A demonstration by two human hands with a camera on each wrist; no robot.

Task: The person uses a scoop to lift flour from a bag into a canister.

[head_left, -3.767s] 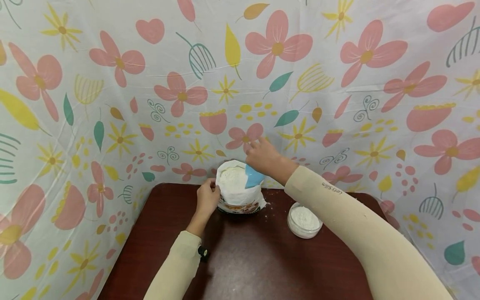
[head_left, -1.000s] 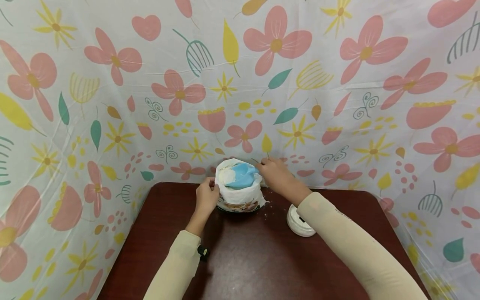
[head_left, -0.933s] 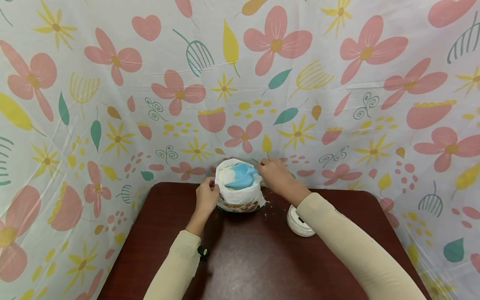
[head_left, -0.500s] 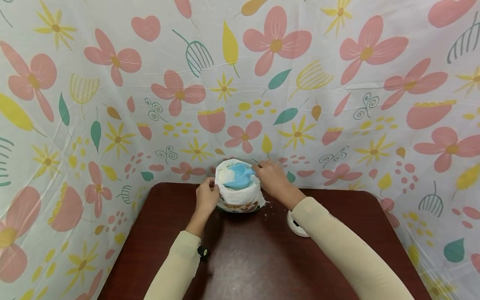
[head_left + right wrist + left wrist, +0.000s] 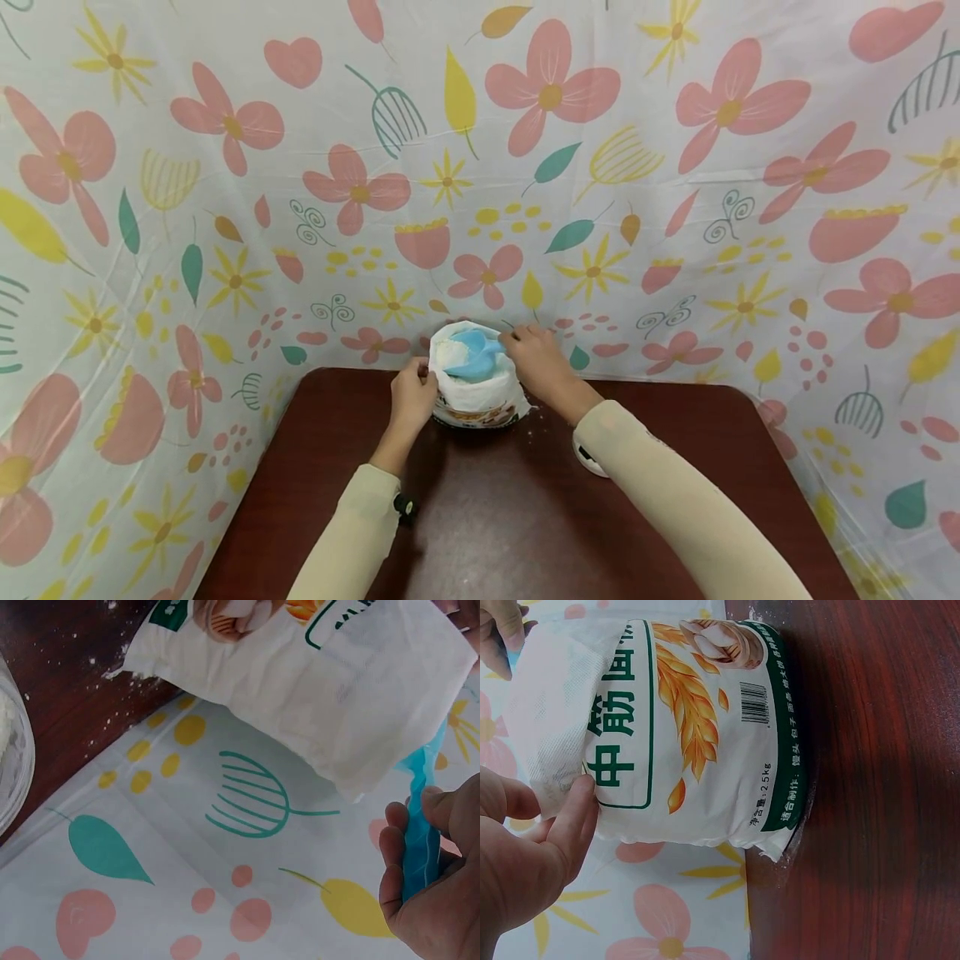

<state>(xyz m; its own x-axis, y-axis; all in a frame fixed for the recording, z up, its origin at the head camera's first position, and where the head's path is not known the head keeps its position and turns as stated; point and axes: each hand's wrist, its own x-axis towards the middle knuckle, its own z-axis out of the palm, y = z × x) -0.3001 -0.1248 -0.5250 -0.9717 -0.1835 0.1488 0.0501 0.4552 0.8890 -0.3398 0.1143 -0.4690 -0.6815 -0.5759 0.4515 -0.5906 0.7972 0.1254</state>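
A white flour bag (image 5: 480, 398) stands upright at the back of the table, its top folded outward, with white flour inside. In the left wrist view its printed front (image 5: 697, 735) shows wheat ears and "2.5kg". My left hand (image 5: 414, 396) pinches the folded rim between thumb and fingers on the bag's left side. My right hand (image 5: 542, 360) grips the handle of a blue scoop (image 5: 474, 357), whose bowl lies in the bag's mouth with flour in it. The right wrist view shows the fingers curled round the blue handle (image 5: 421, 847).
A round glass bowl (image 5: 589, 458) of flour sits right of the bag, mostly hidden under my right sleeve. Spilled flour (image 5: 112, 697) dots the dark red table (image 5: 480, 533) beside the bag. A flowered cloth (image 5: 480, 167) hangs close behind.
The scoop has gone from dipping at the bag's right side to lying across its mouth with flour in it. Lately it has shifted slightly left with my right hand; my left hand stays put.
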